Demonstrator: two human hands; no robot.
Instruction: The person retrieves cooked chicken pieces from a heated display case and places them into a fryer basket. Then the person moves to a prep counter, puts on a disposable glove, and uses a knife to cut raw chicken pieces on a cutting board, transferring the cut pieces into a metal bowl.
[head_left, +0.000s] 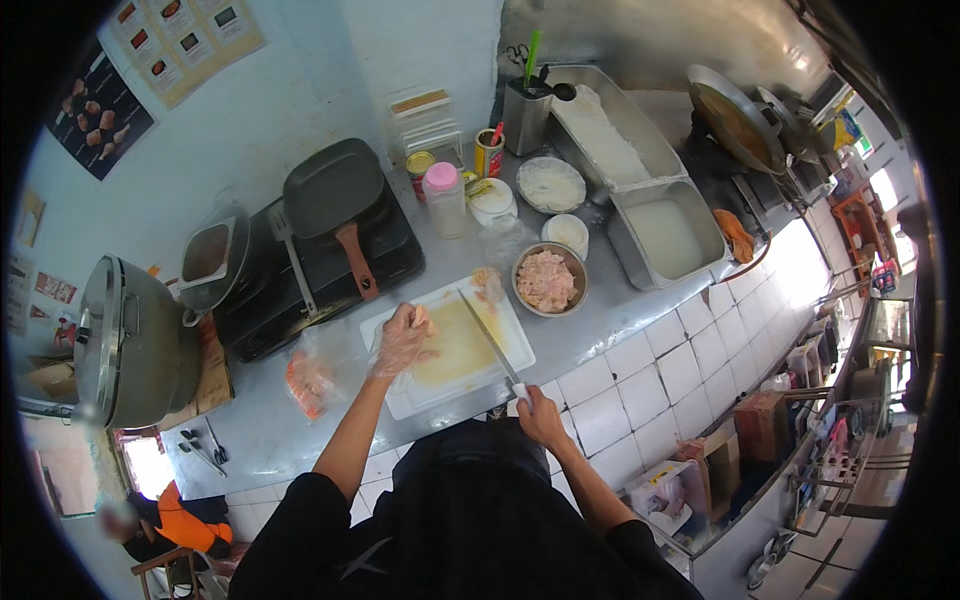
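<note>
My left hand (400, 341), in a clear plastic glove, is closed around a piece of raw meat (426, 322) above a white cutting board (403, 407). In my right hand (541, 416) is the white handle of a knife (491, 341), whose long blade lies slanted across the board. Wet, yellowish residue covers the board's middle. Scraps of skin or fat (488, 286) sit at its far right corner. Just beyond that corner stands a metal bowl (583, 298) of cut raw meat (547, 281). To the left of the board lies a clear plastic bag (330, 349) with pinkish-orange pieces (306, 384).
A black griddle (397, 251) carries a square pan (334, 187) and a spatula (289, 247). Metal trays of white powder (600, 139) and cloudy liquid (664, 232) stand at right. A large pot (135, 345) is far left. Someone in orange (187, 521) is at lower left.
</note>
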